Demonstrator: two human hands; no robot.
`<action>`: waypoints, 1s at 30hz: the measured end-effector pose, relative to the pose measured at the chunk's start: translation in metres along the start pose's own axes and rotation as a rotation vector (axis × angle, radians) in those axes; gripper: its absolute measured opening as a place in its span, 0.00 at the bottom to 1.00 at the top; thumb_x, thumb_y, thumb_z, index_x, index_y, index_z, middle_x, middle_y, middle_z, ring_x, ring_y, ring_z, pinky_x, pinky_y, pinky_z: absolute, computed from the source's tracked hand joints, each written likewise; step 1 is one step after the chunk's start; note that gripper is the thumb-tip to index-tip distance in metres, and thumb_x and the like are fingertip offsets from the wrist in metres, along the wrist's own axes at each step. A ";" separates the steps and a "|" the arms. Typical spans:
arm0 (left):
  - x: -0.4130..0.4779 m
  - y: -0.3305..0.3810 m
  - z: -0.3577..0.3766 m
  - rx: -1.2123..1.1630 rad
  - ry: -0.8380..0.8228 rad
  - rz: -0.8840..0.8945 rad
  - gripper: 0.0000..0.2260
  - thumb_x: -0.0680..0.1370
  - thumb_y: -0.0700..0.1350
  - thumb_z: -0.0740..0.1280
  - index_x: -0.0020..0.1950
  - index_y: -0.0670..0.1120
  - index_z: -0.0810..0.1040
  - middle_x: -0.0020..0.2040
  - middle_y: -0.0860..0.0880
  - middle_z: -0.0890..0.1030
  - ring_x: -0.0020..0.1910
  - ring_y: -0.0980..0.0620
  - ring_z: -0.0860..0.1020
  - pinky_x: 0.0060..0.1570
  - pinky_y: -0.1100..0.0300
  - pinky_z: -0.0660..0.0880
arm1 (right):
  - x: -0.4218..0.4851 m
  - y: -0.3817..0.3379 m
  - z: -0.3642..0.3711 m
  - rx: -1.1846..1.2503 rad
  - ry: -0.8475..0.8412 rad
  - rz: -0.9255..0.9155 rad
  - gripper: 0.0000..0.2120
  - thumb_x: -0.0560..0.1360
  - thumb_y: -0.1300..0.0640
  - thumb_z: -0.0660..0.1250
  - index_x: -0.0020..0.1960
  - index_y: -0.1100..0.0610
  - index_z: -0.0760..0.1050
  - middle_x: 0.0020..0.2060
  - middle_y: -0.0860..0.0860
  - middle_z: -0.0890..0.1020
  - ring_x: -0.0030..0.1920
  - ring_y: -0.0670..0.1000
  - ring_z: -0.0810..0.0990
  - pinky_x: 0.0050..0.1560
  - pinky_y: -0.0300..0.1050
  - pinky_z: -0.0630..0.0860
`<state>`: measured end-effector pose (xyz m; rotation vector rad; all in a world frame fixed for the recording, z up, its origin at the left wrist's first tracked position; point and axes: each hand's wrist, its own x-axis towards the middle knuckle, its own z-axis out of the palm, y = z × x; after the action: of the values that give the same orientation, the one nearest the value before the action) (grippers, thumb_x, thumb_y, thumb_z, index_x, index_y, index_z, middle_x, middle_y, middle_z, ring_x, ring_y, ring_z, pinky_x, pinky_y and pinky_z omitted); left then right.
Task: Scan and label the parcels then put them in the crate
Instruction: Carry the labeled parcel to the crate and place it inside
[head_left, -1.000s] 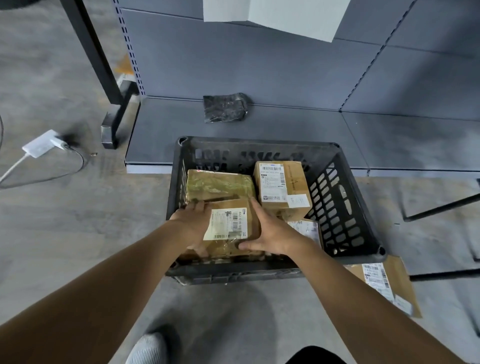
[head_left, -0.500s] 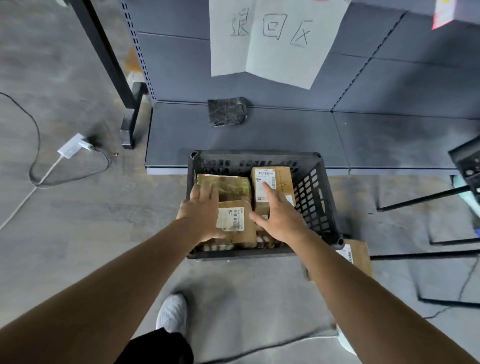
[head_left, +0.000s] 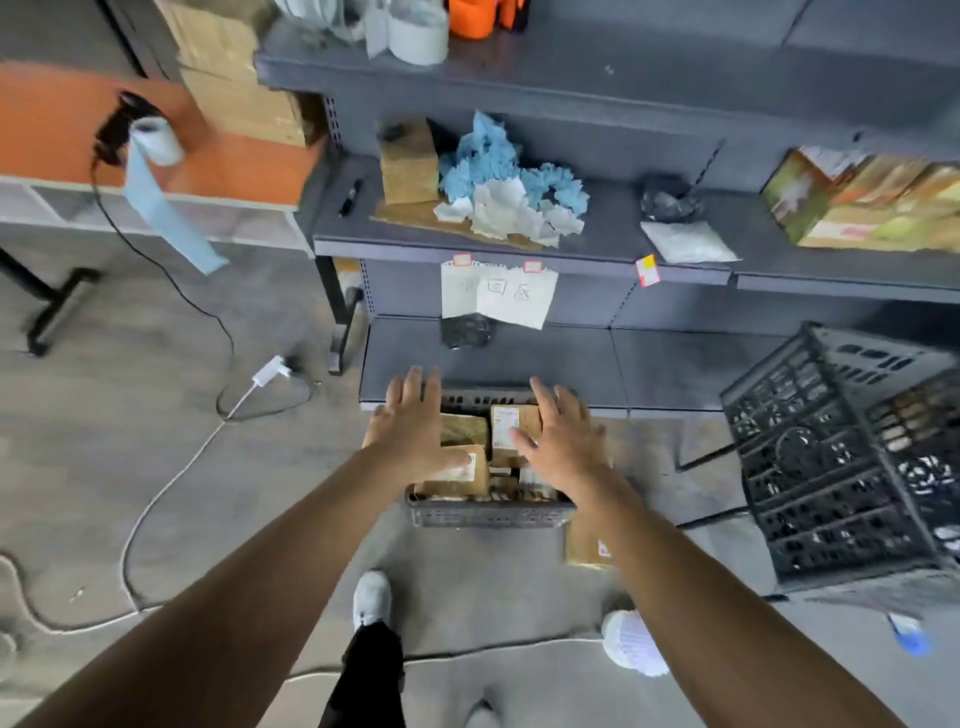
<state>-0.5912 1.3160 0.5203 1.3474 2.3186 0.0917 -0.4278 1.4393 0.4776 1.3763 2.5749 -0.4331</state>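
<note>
The left hand (head_left: 410, 426) is hanging over the black crate (head_left: 488, 515) with its fingers spread wide, holding nothing. The right hand (head_left: 558, 441) is doing the same beside it, fingers straight and apart. I cannot tell if either hand is touching a parcel.

The crate is sitting on the floor (head_left: 130, 415), right in front of the bottom grey shelf (head_left: 519, 358). Parcels are lying inside it: a brown parcel with a label (head_left: 460, 475) at the front left, a green-brown parcel (head_left: 465, 428) behind it, and a box with a white label (head_left: 511, 427) at the back right. One more flat parcel (head_left: 584, 545) is lying on the floor just beside the crate's right corner.

A second black crate (head_left: 831, 467) is tilting on the right, well apart. A paper sign (head_left: 496, 293) is hanging from the shelf above.
</note>
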 end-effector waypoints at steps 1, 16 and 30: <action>-0.015 0.003 -0.012 -0.013 0.018 -0.011 0.52 0.70 0.61 0.72 0.79 0.46 0.40 0.80 0.45 0.44 0.78 0.42 0.46 0.73 0.44 0.57 | -0.012 -0.003 -0.016 0.009 0.008 -0.010 0.37 0.78 0.34 0.56 0.80 0.44 0.44 0.79 0.53 0.54 0.77 0.57 0.57 0.71 0.63 0.64; -0.129 -0.119 -0.133 0.003 0.252 -0.172 0.50 0.68 0.62 0.73 0.79 0.50 0.45 0.78 0.47 0.48 0.77 0.43 0.48 0.71 0.44 0.62 | -0.052 -0.179 -0.111 0.002 0.111 -0.344 0.35 0.79 0.35 0.55 0.79 0.43 0.43 0.79 0.53 0.52 0.77 0.60 0.57 0.70 0.65 0.66; -0.128 -0.371 -0.245 -0.174 0.309 -0.209 0.49 0.70 0.61 0.72 0.80 0.49 0.44 0.79 0.47 0.48 0.77 0.44 0.47 0.72 0.47 0.58 | 0.013 -0.469 -0.118 0.063 0.167 -0.407 0.35 0.80 0.38 0.58 0.80 0.44 0.45 0.79 0.51 0.54 0.77 0.58 0.56 0.69 0.63 0.66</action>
<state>-0.9392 1.0570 0.6810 1.0600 2.6202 0.4532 -0.8293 1.2430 0.6621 0.9325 3.0108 -0.4799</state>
